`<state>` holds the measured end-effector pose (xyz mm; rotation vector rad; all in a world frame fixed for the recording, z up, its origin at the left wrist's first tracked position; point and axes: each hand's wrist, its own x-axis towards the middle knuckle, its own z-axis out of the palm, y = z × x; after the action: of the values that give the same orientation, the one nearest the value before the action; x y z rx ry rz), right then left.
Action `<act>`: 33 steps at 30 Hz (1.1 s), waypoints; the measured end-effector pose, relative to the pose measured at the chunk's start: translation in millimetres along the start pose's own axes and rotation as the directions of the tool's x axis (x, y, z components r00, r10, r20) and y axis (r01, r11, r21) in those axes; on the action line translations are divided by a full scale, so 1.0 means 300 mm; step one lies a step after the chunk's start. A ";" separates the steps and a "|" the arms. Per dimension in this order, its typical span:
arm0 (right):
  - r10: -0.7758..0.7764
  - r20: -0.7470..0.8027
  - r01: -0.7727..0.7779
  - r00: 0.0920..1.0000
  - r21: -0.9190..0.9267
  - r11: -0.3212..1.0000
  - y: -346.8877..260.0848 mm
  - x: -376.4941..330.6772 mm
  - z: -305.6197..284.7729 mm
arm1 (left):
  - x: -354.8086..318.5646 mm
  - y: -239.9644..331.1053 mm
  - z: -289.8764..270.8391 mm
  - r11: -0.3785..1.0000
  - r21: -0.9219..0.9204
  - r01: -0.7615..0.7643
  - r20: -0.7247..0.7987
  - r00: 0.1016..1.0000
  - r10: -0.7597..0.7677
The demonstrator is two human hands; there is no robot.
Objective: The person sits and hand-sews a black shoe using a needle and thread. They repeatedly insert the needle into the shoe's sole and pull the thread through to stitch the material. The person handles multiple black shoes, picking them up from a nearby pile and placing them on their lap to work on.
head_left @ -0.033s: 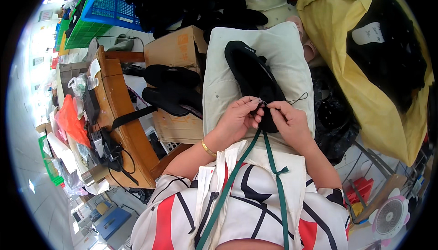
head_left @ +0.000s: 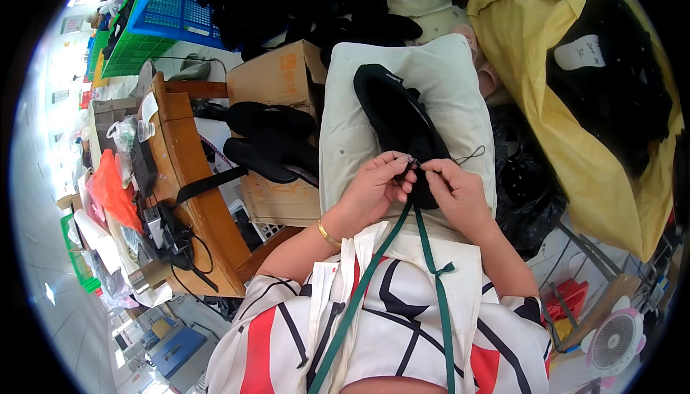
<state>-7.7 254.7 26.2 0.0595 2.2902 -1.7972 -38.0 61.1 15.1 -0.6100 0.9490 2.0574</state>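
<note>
Still unchanged: left hand (head_left: 374, 186) and right hand (head_left: 454, 191) pinch black thread (head_left: 471, 155) over the black shoe (head_left: 399, 117) on the pale cushion (head_left: 438, 71)

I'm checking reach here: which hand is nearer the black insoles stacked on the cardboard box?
Left. The left hand is beside the black insoles, just right of them; the right hand is farther right, past the black shoe.

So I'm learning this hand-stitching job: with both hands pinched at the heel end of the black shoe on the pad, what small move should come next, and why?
Probably draw the thread taut. The left hand and right hand pinch together at the near end of the black shoe, and a thin dark thread loops slack to the right over the pale pad. Whether a needle is held is too small to tell.
</note>
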 end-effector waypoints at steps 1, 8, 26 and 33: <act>-0.005 -0.002 0.005 1.000 -0.007 1.000 0.002 0.002 0.002 | 0.000 -0.001 0.001 1.000 -0.001 -0.003 -0.001 1.000 0.003; -0.011 -0.005 0.010 1.000 -0.031 0.999 0.001 0.005 0.001 | 0.001 -0.002 0.007 1.000 0.017 -0.018 0.010 1.000 0.018; 0.335 0.172 -0.373 0.926 0.279 0.885 -0.002 -0.001 -0.002 | -0.016 -0.023 0.023 0.898 0.376 -0.231 -0.022 0.966 0.257; 0.417 0.205 -0.462 0.886 0.306 0.832 0.020 -0.005 0.004 | -0.020 -0.022 0.012 0.879 0.424 -0.217 0.030 0.974 0.226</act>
<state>-4.9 255.2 20.6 0.4769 1.6639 -1.8546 -29.6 64.1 18.7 -0.2976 1.4870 1.9453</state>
